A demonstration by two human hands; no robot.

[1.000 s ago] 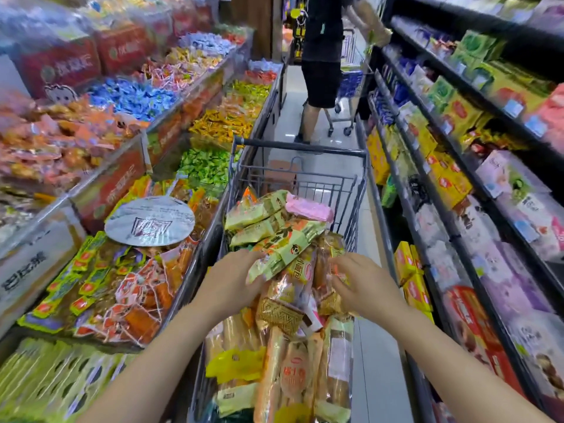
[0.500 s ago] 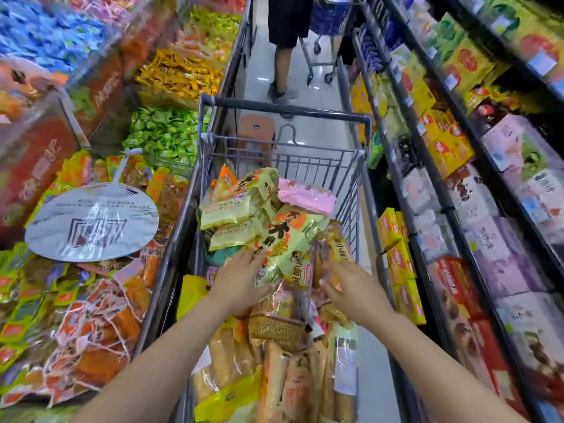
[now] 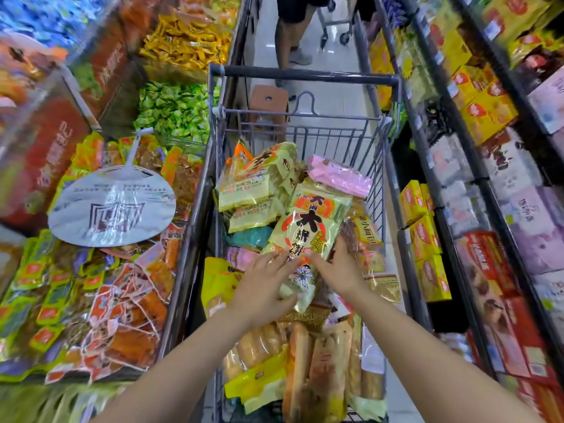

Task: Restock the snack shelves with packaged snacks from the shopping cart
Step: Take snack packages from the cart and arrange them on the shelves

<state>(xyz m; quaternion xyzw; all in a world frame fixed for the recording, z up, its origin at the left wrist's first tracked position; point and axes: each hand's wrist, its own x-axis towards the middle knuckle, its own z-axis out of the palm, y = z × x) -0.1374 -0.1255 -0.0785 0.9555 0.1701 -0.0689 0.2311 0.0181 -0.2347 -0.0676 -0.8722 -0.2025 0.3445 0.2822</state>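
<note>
Left hand (image 3: pixel 262 288) and right hand (image 3: pixel 337 268) grip rice-cracker pack (image 3: pixel 300 236) (fingertips hidden).

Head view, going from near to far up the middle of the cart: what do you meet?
Bread loaves → left hand and right hand on the yellow-green cracker bag → pink packet → cart handle → bystander's legs.

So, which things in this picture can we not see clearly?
- Head view: the lower snacks in the shopping cart are buried under the top packets.
- The left hand and right hand cover part of the green rice cracker bag; the grip underneath is hidden.
- The shelf price labels are blurred.
- The other person is cut off by the top edge.
</note>
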